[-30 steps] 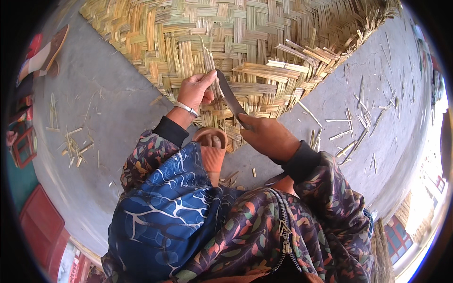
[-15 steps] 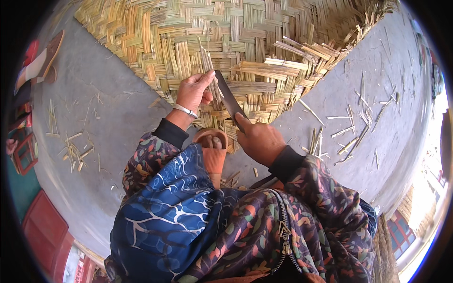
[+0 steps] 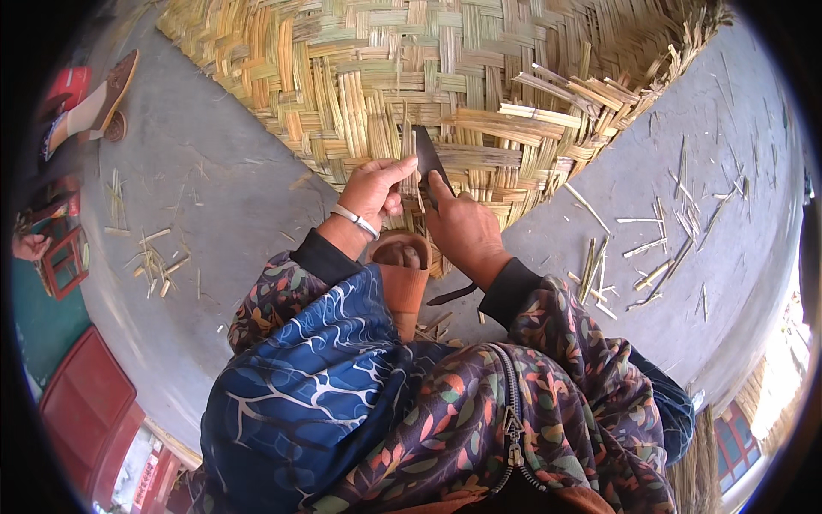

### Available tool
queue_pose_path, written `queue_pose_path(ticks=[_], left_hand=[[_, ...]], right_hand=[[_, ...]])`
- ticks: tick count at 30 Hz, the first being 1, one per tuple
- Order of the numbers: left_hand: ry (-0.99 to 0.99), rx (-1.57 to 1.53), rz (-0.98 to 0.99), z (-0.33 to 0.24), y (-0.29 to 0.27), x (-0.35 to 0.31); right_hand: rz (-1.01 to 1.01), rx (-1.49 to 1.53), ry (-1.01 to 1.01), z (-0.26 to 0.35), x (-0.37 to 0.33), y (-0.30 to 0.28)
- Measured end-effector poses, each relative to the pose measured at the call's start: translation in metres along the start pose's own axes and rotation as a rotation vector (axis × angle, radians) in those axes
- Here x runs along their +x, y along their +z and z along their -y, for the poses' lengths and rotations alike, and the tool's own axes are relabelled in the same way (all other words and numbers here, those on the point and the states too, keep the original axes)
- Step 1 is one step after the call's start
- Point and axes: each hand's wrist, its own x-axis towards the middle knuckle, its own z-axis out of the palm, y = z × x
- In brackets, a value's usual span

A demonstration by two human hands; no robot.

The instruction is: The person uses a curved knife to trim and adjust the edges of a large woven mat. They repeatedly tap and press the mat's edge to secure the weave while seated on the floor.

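A woven mat of split reeds [image 3: 479,60] spreads out ahead, its corner pointing at me. Over this corner my left hand [image 3: 373,195], with a pale band at its wrist, pinches a few reed strips [image 3: 411,151] between thumb and fingers. Close on its right, my right hand [image 3: 467,230] grips a knife, index finger stretched along the back of the dark blade [image 3: 431,154]. The blade lies right beside the strips; whether its edge touches them I cannot tell. Most of the knife's handle is hidden in my palm. My foot in an orange slipper [image 3: 399,283] is at the mat's tip.
Cut reed ends [image 3: 655,272] litter the grey floor [image 3: 548,257] on the right, and another small heap [image 3: 157,264] lies on the left. Loose reed ends [image 3: 556,86] stick up from the mat's right side. Another person's shoe [image 3: 118,90] shows at far left, near a red chair [image 3: 90,403].
My right hand has moved forward and left, closer to my left hand, and the knife has turned more upright. The whole view has shifted slightly. My left hand still pinches the strips.
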Motion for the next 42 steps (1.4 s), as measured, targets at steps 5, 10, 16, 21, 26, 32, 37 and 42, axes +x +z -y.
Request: queue_pose_path(ticks=[5, 10, 16, 21, 26, 32, 37, 42], left_hand=[[-0.070, 0.034, 0.028, -0.001, 0.009, -0.008], [-0.151, -0.074, -0.039, 0.006, 0.004, -0.015], [-0.283, -0.089, -0.013, 0.014, 0.002, -0.002], [-0.217, -0.015, -0.153, -0.002, 0.011, 0.021], [0.037, 0.146, -0.267, -0.017, 0.019, 0.042], [0.053, 0.412, -0.204, -0.024, 0.009, 0.032], [0.443, 1.009, -0.243, -0.013, -0.005, 0.021], [0.579, 1.360, -0.375, -0.015, -0.005, 0.028]], right_hand=[[0.019, -0.018, 0.012, -0.001, 0.000, -0.003], [-0.069, -0.005, -0.035, -0.004, 0.003, 0.010], [-0.059, 0.015, -0.028, -0.009, 0.001, 0.007], [-0.074, 0.011, -0.036, -0.014, 0.003, 0.010], [-0.012, -0.024, -0.057, -0.005, 0.003, 0.002], [-0.019, -0.024, -0.083, -0.008, 0.003, -0.002], [-0.030, -0.080, -0.108, -0.008, 0.003, -0.003], [-0.027, -0.181, -0.116, -0.008, 0.000, -0.009]])
